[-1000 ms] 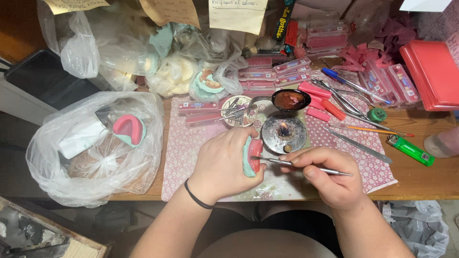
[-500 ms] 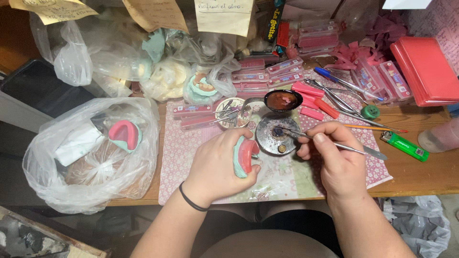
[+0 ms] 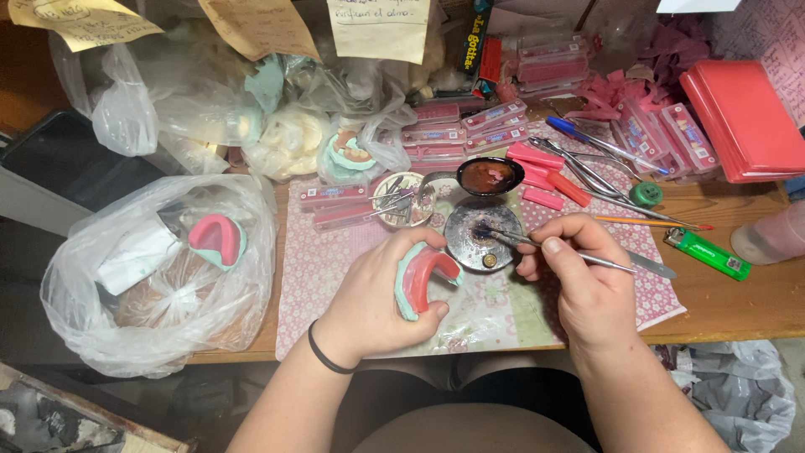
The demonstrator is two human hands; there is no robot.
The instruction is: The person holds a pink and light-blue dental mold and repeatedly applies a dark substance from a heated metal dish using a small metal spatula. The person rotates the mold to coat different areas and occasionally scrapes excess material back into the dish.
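Note:
My left hand (image 3: 377, 294) grips a teal dental cast with a pink wax rim (image 3: 422, 277), held just above the flowered mat (image 3: 327, 268). My right hand (image 3: 583, 281) pinches a thin metal spatula (image 3: 579, 256) like a pen. Its tip rests in a round metal dish (image 3: 470, 239) stained dark in the middle. Just behind that dish a spoon (image 3: 488, 176) holds reddish-brown melted wax.
A small tin (image 3: 401, 200) of tools and pink wax sticks (image 3: 545, 180) lie on the mat. Forceps (image 3: 587, 172), a green lighter (image 3: 707, 254) and red boxes (image 3: 742, 117) sit right. A plastic bag (image 3: 159, 277) with another cast hangs left.
My right hand has swung the spatula from beside the cast up to the metal dish. My left hand turned the cast so its pink rim faces up.

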